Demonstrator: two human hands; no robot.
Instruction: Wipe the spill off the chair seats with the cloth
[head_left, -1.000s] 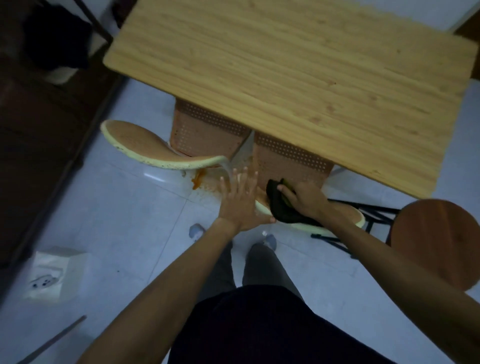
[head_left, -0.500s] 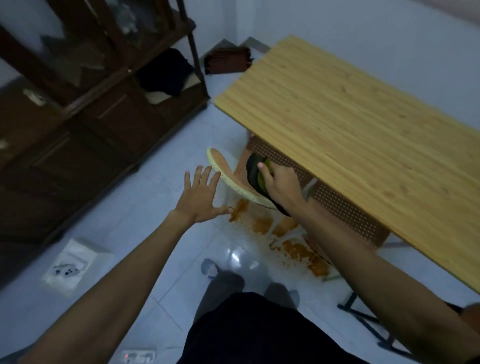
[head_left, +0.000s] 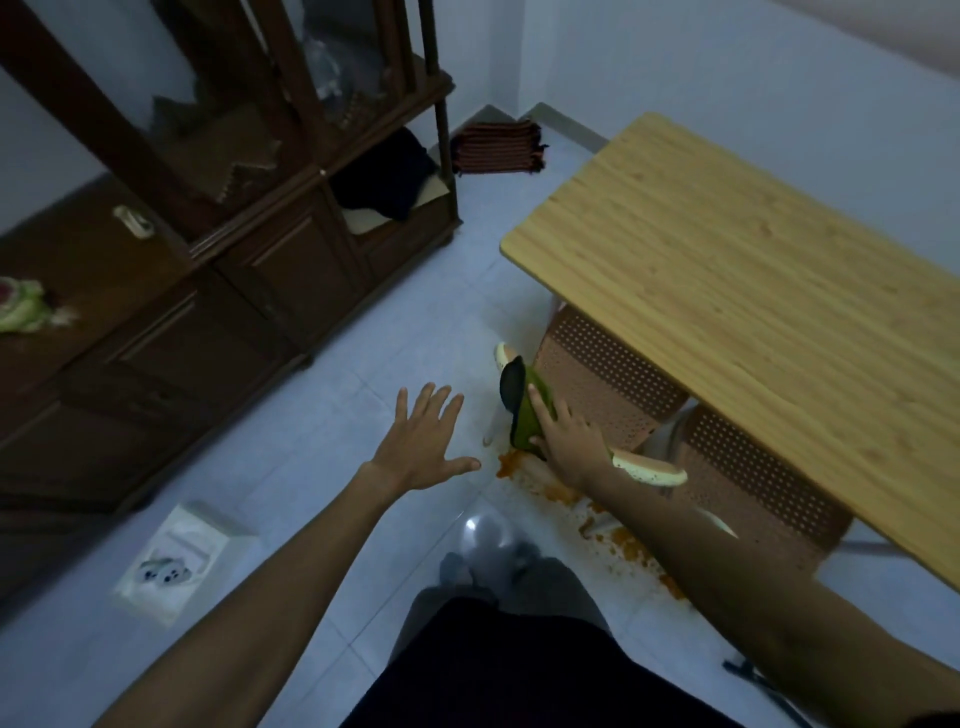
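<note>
My right hand (head_left: 569, 439) presses a dark green cloth (head_left: 522, 408) flat against the seat of the left chair (head_left: 649, 470), a tan seat with a pale rim tucked under the wooden table (head_left: 753, 291). The perforated chair backs (head_left: 608, 384) stand just behind it. My left hand (head_left: 421, 439) hovers open over the floor, to the left of the chair, fingers spread and holding nothing. An orange spill (head_left: 550, 486) lies on the white tiles below the seat and trails toward my feet. My right arm hides most of the seat.
A dark wooden cabinet (head_left: 218, 249) runs along the left wall. A white box (head_left: 174, 564) sits on the floor at lower left. A folded striped cloth (head_left: 496, 148) lies in the far corner. Black metal legs (head_left: 763, 680) show at lower right.
My view has swung left and pulled back. My right hand slid the cloth from the right chair seat to the left one. My left hand came off the seat edge and now hovers open.
</note>
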